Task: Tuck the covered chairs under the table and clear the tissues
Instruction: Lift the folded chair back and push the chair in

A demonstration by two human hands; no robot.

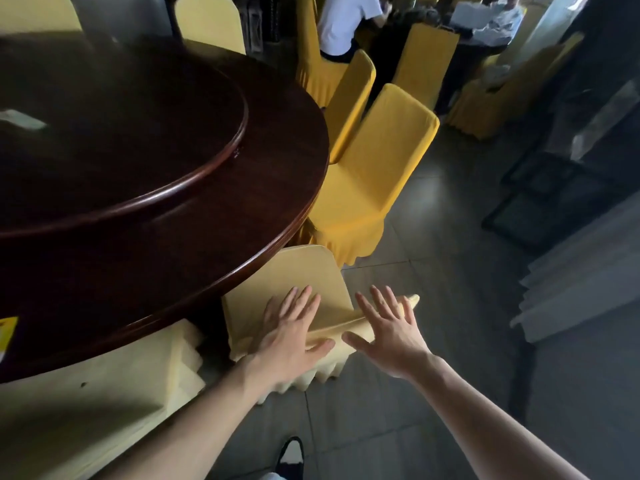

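Note:
A pale yellow covered chair (301,271) stands at the near right edge of the dark round table (242,220), its seat partly under the rim. My left hand (294,336) lies flat on the chair's back with fingers spread. My right hand (388,327) is open just right of it, over the chair's top edge; contact is unclear. Another pale covered chair (104,386) sits at my lower left beside the table. A bright yellow covered chair (374,168) stands further along the rim, angled outward. A white tissue-like item (20,119) lies on the raised turntable (156,133).
More yellow covered chairs (349,102) ring the far side. A seated person in a white shirt (343,22) is at the back. Grey tile floor (450,271) lies to my right, with dark frames (547,199) and white panels (581,282) along the right side. My shoe (291,455) is below.

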